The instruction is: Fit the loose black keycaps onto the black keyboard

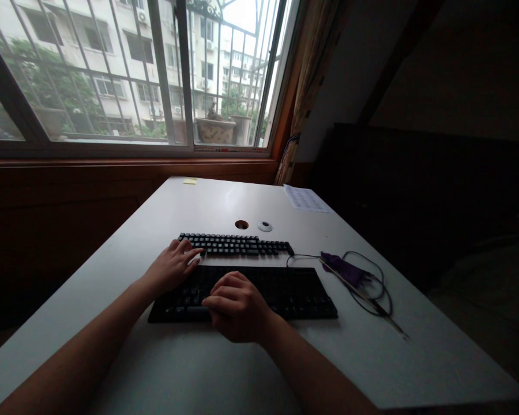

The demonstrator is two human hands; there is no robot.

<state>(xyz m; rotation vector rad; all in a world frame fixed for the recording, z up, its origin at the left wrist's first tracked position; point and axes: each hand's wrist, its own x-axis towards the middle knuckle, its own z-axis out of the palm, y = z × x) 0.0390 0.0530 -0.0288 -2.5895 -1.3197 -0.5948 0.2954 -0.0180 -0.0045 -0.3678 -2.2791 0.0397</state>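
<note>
A black keyboard (303, 291) lies on the white desk, and parts of its upper area look bare of keycaps. Behind it, dark keycaps (237, 245) stand in close rows, laid out like a keyboard. My left hand (173, 266) reaches over the left end of these rows. Its index finger and thumb are apart, with the index fingertip at a keycap in the front row. Above the keyboard's middle, my right hand (237, 305) is closed, its fingers curled in. Whatever it may hold is hidden.
Right of the keyboard lie a purple cloth (346, 270), a thin stick (391, 323) and a coiled black cable (389, 294). Farther back are a round desk hole (241, 225), its grey cover (265, 226), a printed sheet (306, 199) and a yellow note (190, 181). A barred window rises beyond.
</note>
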